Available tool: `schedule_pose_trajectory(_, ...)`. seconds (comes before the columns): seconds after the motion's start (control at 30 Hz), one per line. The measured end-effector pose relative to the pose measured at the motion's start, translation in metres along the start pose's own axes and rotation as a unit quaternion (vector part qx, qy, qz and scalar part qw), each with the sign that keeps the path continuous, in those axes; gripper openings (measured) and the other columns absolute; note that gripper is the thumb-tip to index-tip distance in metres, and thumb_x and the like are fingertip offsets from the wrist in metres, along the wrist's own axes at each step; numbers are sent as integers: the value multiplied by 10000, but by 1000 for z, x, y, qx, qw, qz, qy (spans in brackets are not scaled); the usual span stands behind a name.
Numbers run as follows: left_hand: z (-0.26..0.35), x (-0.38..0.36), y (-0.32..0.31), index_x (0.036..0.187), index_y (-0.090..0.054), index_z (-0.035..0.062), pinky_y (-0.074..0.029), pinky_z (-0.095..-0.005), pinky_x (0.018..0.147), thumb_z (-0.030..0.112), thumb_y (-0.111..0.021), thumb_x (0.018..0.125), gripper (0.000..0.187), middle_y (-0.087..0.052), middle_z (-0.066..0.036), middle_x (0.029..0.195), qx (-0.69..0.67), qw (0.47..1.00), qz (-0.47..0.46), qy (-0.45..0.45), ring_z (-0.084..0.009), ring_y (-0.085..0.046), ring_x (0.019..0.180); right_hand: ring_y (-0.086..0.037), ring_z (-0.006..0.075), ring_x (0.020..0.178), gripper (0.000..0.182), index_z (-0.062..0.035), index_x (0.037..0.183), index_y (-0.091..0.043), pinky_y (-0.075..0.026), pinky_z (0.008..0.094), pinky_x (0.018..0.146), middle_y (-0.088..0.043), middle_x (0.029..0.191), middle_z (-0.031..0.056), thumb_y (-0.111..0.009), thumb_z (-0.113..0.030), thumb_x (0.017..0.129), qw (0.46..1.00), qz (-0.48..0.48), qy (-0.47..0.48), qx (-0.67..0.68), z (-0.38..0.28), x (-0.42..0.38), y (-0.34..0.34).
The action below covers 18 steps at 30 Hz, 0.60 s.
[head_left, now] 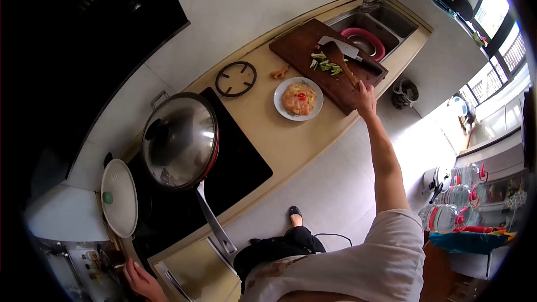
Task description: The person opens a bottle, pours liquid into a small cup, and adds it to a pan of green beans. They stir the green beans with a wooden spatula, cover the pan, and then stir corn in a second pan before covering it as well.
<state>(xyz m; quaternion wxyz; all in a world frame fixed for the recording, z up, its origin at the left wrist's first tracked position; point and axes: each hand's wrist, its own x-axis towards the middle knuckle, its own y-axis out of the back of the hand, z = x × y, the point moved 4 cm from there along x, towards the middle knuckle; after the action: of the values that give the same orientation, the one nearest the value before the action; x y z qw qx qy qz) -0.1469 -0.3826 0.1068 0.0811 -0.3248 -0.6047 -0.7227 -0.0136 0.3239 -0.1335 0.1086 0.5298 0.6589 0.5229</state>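
Note:
My right hand (366, 99) is closed around the handle of a wooden spatula (335, 55), whose blade lies over the dark cutting board (291, 50). Beside the blade are chopped green vegetable pieces (326, 66) and a cleaver (341, 47). A white plate (278, 108) of sliced raw meat (298, 99) topped with red bits stands left of the board. Down at the lower left, my left hand (144, 283) has its fingers stretched out near the counter's end, holding nothing visible. A lidded wok (182, 140) sits on the black cooktop (246, 159), its long handle pointing toward my body.
A pot with a white lid (119, 212) stands left of the wok. Ginger (279, 71) and a burner ring (236, 79) lie on the counter. Behind the board, the sink (391, 25) holds a pink basin (380, 50). A bin (405, 94) and water jugs (439, 217) stand to the right.

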Motion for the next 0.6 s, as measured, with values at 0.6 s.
schedule_pose_trajectory(0.6,-172,109,-70,924,-564,46,-414,-338,729,160,-564,731,224,-557,-121,925,-49,987,-151,28,-297,-511,873,-406,34,643,323,-16,1049,-526,-331,163,568,-463,725,-46,-486,-252,831,921,-58,-47,383,-50,-43,73)
